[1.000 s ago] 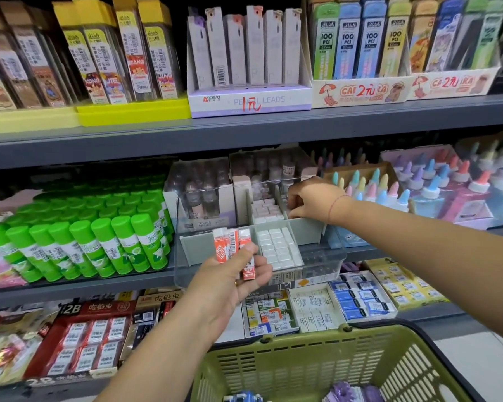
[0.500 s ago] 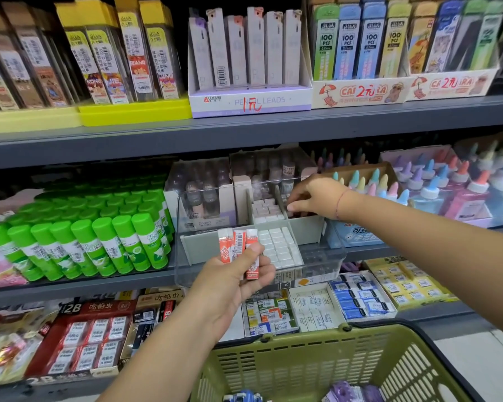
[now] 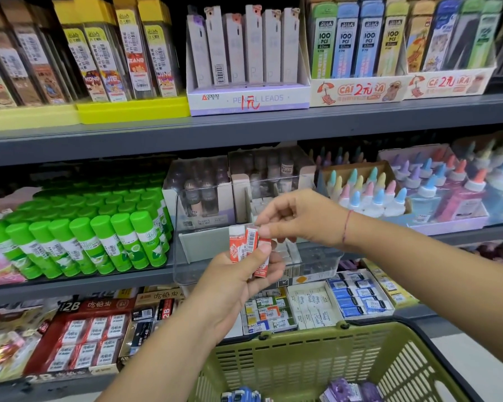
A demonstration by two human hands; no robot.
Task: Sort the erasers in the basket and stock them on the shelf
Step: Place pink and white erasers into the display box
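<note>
Left hand, grip clenched around three red-and-white paper-sleeved rectangular erasers, held fanned in front of the clear plastic shelf bin. Right hand, thumb and forefinger pinching the top end of the rightmost eraser in the fan; grip grasping that eraser, though the contact itself is partly hidden by the fingers. Half a second ago the right hand was deeper in the shelf, at the rear of the white cardboard divider tray; it has since drawn back to the left hand. Judged meaning: one placement is finished and the next eraser is being drawn from the held stock.

Orientation: each eraser stands near upright, long axis roughly vertical, tops leaning slightly left, barcode or printed faces toward the camera. The small white block erasers already in the bin are mostly hidden behind the hands.

Periphery: green-capped glue sticks to the left on the same grey metal shelf; olive-green slotted plastic basket below, with a few purple and blue packs remaining, so sorting appears unfinished.
</note>
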